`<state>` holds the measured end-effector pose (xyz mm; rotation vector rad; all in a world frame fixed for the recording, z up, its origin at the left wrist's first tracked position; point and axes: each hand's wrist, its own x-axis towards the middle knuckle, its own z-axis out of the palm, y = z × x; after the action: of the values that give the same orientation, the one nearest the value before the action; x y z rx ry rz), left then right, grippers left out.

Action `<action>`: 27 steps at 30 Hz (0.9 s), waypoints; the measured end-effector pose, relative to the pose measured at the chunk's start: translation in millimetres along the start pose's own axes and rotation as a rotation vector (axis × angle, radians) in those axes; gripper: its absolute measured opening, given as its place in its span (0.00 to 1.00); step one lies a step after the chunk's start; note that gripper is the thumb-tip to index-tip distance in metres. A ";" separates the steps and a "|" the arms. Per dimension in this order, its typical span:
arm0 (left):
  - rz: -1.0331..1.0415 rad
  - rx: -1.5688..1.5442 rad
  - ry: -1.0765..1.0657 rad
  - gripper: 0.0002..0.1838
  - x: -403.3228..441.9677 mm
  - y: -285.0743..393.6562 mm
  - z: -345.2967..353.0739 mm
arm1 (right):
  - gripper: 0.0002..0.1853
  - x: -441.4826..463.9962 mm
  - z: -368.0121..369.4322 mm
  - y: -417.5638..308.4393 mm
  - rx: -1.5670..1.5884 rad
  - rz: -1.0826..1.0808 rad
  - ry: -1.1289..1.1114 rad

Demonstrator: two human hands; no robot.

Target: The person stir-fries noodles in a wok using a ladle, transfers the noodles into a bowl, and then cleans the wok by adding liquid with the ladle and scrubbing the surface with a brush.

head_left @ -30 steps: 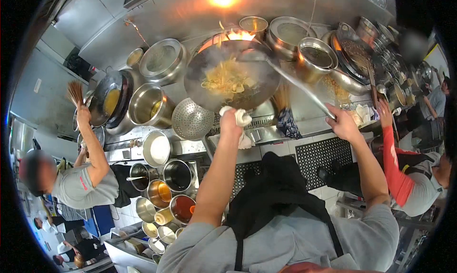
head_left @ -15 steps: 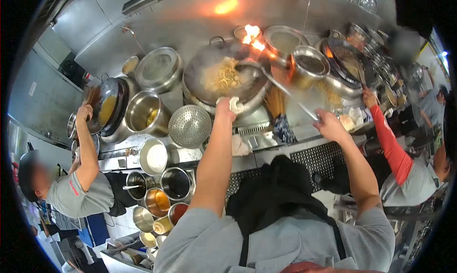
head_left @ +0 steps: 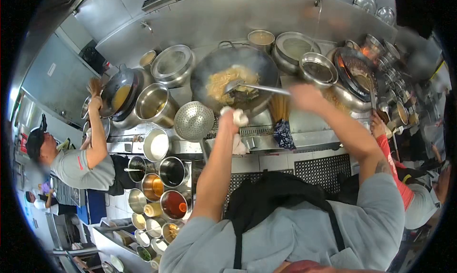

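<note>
Steaming noodles [head_left: 221, 85] with darker pieces lie in the large black wok [head_left: 267, 71] in front of me. At the wok's near edge, my left hand [head_left: 228, 122] is closed on a folded white cloth [head_left: 240, 118]; whether a wok handle is under the cloth is hidden. My right hand [head_left: 304, 97], slightly blurred, is wrapped around the handle of a metal ladle [head_left: 266, 88]. Its bowl rests among the noodles, right of the wok's middle.
A perforated strainer [head_left: 194, 121] and a deep steel pot [head_left: 151, 104] stand left of the wok. To the right are a bamboo brush [head_left: 280, 107] and a lidless pot [head_left: 318, 68]. Sauce containers [head_left: 153, 186] crowd the lower left. Co-workers handle woks on both sides.
The flames behind the wok have gone. My right hand has moved up and left, and the ladle's bowl has come down from the wok's right side into the noodles. The view has shifted slightly.
</note>
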<state>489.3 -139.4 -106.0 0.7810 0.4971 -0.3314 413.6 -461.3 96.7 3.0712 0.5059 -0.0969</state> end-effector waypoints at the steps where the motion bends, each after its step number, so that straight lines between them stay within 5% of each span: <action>1: 0.034 -0.003 0.084 0.10 -42.5 -29.1 -3.4 | 0.14 -10.7 4.0 0.2 -0.041 -0.005 0.035; 2: 0.073 0.004 0.164 0.10 -70.4 -48.4 -6.0 | 0.14 -19.8 7.3 -0.3 -0.075 -0.004 0.079; 4: 0.216 -0.065 -0.005 0.15 -76.5 -72.3 -12.6 | 0.16 -51.1 19.2 16.2 0.056 -0.016 0.139; 5: 0.115 -0.027 0.218 0.15 -75.6 -64.7 -1.7 | 0.16 -64.4 18.5 15.7 0.101 0.005 0.116; 9: 0.007 -0.032 -0.032 0.08 4.3 -18.3 18.2 | 0.16 -92.2 15.9 15.3 0.282 0.094 0.111; 10: 0.015 -0.023 0.084 0.08 -22.2 -1.3 48.5 | 0.16 -94.4 17.9 15.1 0.335 0.122 0.135; 19: -0.232 0.119 -0.139 0.11 70.6 44.3 21.2 | 0.15 -87.7 53.7 16.9 0.634 0.327 0.221; 22: 0.001 -0.065 -0.001 0.08 73.8 18.9 24.5 | 0.15 -75.3 49.7 10.3 0.651 0.369 0.215; 27: 0.186 0.246 0.147 0.05 14.6 16.6 33.0 | 0.14 -47.3 60.5 4.4 0.563 0.366 0.258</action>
<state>519.1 -154.2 -84.2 1.0883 0.5232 -0.1640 366.9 -482.8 39.5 3.6884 -0.1210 0.2038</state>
